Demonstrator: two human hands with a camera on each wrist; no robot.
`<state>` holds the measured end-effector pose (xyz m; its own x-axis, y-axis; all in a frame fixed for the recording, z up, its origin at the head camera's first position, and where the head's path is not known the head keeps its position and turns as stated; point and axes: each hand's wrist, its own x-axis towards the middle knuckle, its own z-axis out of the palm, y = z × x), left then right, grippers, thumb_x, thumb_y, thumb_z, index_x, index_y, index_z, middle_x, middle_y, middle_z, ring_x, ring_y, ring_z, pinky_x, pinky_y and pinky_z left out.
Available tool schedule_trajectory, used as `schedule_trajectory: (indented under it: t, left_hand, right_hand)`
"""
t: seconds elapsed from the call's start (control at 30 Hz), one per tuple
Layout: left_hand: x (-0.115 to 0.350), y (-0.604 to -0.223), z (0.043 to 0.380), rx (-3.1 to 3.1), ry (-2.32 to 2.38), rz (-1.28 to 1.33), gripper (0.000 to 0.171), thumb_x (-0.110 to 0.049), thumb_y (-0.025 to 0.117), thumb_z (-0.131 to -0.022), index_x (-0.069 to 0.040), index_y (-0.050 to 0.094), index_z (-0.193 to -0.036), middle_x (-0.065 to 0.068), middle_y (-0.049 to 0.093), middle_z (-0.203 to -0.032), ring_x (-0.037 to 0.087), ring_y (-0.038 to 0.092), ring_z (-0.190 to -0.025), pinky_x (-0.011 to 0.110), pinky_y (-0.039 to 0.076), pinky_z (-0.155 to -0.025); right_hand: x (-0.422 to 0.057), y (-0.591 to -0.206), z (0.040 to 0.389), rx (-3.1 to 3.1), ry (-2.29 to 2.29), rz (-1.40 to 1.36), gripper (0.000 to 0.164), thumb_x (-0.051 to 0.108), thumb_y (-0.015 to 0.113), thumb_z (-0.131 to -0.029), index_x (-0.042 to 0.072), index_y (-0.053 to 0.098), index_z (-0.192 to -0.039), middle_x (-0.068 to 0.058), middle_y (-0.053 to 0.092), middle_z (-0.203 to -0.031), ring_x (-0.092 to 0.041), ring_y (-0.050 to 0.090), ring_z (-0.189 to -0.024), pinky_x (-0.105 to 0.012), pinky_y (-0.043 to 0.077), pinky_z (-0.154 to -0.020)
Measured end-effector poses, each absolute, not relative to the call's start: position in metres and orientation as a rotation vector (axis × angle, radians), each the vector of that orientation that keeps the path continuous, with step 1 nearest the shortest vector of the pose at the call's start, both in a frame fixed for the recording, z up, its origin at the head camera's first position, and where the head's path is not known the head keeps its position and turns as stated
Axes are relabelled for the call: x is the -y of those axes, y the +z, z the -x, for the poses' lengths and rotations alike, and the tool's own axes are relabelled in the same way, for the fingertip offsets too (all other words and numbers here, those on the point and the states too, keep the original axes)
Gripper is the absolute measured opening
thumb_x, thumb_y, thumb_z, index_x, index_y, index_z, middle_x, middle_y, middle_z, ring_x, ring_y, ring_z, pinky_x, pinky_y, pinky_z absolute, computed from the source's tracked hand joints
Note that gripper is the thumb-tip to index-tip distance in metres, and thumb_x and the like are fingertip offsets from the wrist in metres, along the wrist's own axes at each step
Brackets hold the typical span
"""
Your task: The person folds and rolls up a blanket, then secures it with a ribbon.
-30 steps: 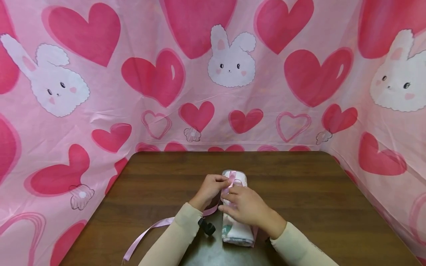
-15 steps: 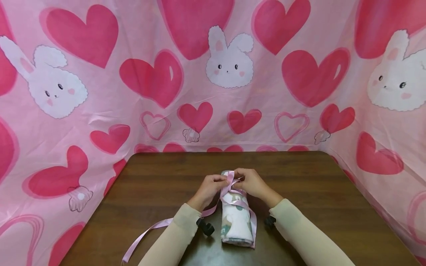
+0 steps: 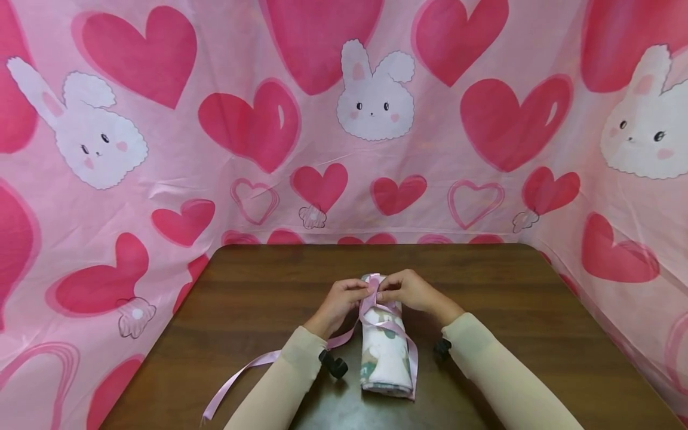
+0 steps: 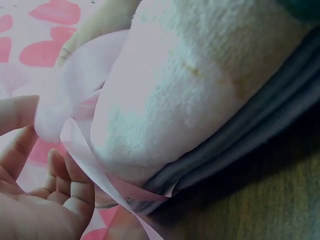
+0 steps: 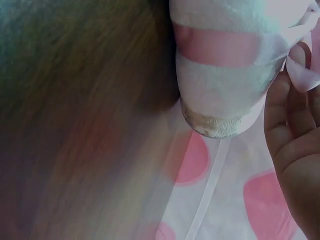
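A rolled towel, white with green and tan print, lies lengthwise on the table. Pink satin ribbon runs around its far part. On top, my left hand pinches a loop of the ribbon between thumb and forefinger; the other fingers are loosely bent. From the right, my right hand pinches ribbon close to the left fingertips. In the right wrist view the right hand is partly cut off, its fingers bent by the ribbon. Whether a knot sits under the fingers is hidden.
One long ribbon tail trails left across the brown wooden table; another hangs down the roll's right side. A pink heart-and-rabbit cloth stands behind and beside the table. Black wrist cameras hang under both sleeves.
My right hand has moved from over the middle of the roll to its far end, uncovering the towel's print and crossing ribbon. My left hand keeps its pinch in nearly the same place.
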<state>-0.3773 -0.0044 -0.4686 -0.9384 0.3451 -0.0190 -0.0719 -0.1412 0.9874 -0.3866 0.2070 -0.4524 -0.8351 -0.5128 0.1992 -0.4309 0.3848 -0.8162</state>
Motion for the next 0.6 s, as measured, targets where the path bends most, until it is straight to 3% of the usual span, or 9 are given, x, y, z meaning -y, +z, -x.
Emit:
schedule_trajectory:
  t: [0.17, 0.33, 0.6]
  left_hand:
    - [0.0053, -0.4675, 0.3769, -1.881, 2.134, -0.289, 0.013, -0.015, 0.073, -0.087, -0.004, 0.074, -0.095, 0.003, 0.066, -0.09, 0.018, 0.057, -0.082, 0.031, 0.048, -0.071]
    - [0.0058, -0.4687, 0.3762, -1.943, 2.113, -0.327, 0.018, -0.015, 0.073, -0.087, 0.0, 0.073, -0.097, 0.002, 0.067, -0.088, 0.019, 0.057, -0.085, 0.034, 0.048, -0.075]
    - [0.008, -0.4641, 0.3753, -2.037, 2.031, -0.277, 0.021, -0.019, 0.074, -0.087, -0.002, 0.075, -0.098, 0.004, 0.068, -0.091, 0.02, 0.058, -0.087, 0.04, 0.049, -0.083]
  right_hand:
    - [-0.2066, -0.4525, 0.3914, -2.653, -1.378, 0.901, 0.009, 0.014, 0.068, -0.092, 0.014, 0.072, -0.085, -0.001, 0.067, -0.075, -0.017, 0.059, -0.068, -0.029, 0.05, -0.06]
    - [-0.2022, -0.4548, 0.3947, -2.734, -1.311, 0.876, 0.013, 0.015, 0.065, -0.094, 0.014, 0.068, -0.081, 0.006, 0.059, -0.067, -0.011, 0.054, -0.061, -0.027, 0.046, -0.055]
    - [-0.2026, -0.4519, 0.3941, -2.631, -1.382, 0.905, 0.009, 0.007, 0.064, -0.091, 0.009, 0.072, -0.09, 0.003, 0.06, -0.069, -0.013, 0.054, -0.063, -0.028, 0.047, -0.057]
